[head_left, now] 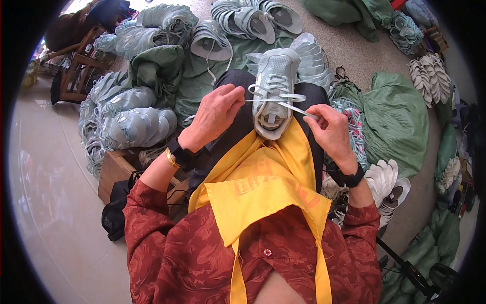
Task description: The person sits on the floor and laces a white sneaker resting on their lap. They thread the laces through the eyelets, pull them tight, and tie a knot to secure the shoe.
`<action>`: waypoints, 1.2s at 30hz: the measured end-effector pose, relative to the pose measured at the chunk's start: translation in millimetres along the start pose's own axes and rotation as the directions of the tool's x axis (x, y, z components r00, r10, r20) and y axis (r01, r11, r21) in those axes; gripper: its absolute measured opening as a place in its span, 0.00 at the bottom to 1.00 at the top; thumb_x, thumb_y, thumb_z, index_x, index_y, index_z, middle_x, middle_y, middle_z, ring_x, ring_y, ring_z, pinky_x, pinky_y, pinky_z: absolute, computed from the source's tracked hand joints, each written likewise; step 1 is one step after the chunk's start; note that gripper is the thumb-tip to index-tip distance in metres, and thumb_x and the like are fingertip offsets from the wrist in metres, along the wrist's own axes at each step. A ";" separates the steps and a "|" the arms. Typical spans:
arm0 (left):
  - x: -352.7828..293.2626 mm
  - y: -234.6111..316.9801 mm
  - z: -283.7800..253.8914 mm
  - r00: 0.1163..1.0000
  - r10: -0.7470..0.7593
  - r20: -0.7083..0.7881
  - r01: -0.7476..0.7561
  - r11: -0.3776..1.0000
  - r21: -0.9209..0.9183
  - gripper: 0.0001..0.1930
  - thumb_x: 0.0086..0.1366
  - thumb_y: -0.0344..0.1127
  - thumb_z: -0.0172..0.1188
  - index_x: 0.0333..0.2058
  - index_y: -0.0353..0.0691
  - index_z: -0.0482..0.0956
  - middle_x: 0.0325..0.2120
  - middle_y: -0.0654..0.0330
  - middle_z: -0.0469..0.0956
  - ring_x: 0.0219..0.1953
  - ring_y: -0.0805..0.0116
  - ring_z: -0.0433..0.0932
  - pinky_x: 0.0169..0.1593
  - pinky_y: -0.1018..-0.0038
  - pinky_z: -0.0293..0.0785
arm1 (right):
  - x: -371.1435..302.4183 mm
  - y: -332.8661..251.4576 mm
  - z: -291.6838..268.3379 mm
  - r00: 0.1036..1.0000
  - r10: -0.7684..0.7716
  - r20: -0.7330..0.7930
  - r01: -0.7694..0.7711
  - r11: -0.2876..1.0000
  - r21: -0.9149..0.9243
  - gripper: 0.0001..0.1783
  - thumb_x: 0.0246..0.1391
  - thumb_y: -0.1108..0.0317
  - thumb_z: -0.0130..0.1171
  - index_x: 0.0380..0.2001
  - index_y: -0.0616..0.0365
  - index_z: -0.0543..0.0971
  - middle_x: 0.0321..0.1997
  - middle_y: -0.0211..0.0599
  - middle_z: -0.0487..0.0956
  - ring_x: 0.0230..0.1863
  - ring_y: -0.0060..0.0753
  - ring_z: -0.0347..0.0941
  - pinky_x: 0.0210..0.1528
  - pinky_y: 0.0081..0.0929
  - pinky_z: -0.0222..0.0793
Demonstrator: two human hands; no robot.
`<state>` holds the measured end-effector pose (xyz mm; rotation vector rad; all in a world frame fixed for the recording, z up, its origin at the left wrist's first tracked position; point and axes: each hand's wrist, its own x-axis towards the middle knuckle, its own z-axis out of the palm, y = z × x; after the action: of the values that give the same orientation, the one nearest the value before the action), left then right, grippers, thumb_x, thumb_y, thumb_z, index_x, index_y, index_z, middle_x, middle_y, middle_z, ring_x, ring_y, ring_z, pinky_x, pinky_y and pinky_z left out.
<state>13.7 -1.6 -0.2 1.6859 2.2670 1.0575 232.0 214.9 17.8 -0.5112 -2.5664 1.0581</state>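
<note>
A pale mint-green sneaker (276, 66) rests on my lap, its toe pointing away from me and its heel opening toward me. Its shoelace (291, 96) is looped into a bow over the tongue, with the loops lying to either side. My left hand (217, 112) is closed, pinching one lace end drawn out to the left. Between thumb and fingers, my right hand (329, 130) pinches the other end, pulled out to the right. Both ends look taut. A yellow apron (263, 187) covers my lap beneath the shoe's heel.
Stacks of mint-green shoe uppers (139, 126) lie at the left, with more shoes (243, 23) at the far side. A wooden box (116, 175) stands by my left arm. Green cloth sacks (395, 126) and white shoes (387, 185) are at the right. A wooden chair (78, 76) stands far left.
</note>
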 end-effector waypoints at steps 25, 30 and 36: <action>-50.9 -49.1 -56.8 0.977 -0.193 0.091 0.170 0.961 0.218 0.05 0.58 0.23 0.60 0.31 0.36 0.73 0.25 0.56 0.76 0.36 0.55 0.74 0.41 0.62 0.71 | -66.9 72.0 -51.9 0.979 0.072 -0.193 -0.117 0.966 -0.230 0.08 0.62 0.75 0.59 0.43 0.61 0.83 0.33 0.43 0.82 0.30 0.42 0.79 0.35 0.34 0.72; -60.4 -55.5 -65.4 0.959 -0.264 0.106 0.236 0.947 0.219 0.05 0.58 0.24 0.60 0.32 0.36 0.73 0.26 0.54 0.77 0.35 0.51 0.75 0.42 0.60 0.71 | -77.7 84.0 -60.7 0.963 0.201 -0.181 -0.229 0.962 -0.148 0.09 0.63 0.75 0.57 0.44 0.61 0.83 0.31 0.41 0.83 0.26 0.32 0.79 0.32 0.30 0.73; -69.7 -61.9 -78.3 0.946 -0.305 0.114 0.271 0.931 0.245 0.05 0.59 0.25 0.61 0.31 0.35 0.72 0.25 0.55 0.77 0.33 0.54 0.75 0.39 0.61 0.70 | -84.2 96.5 -67.8 0.953 0.266 -0.145 -0.280 0.955 -0.092 0.11 0.63 0.76 0.56 0.45 0.62 0.84 0.31 0.40 0.84 0.28 0.28 0.81 0.32 0.27 0.75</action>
<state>-47.5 -106.8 0.8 1.3843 2.5100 0.6075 354.5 283.0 -18.8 -0.9566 -2.4965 0.9317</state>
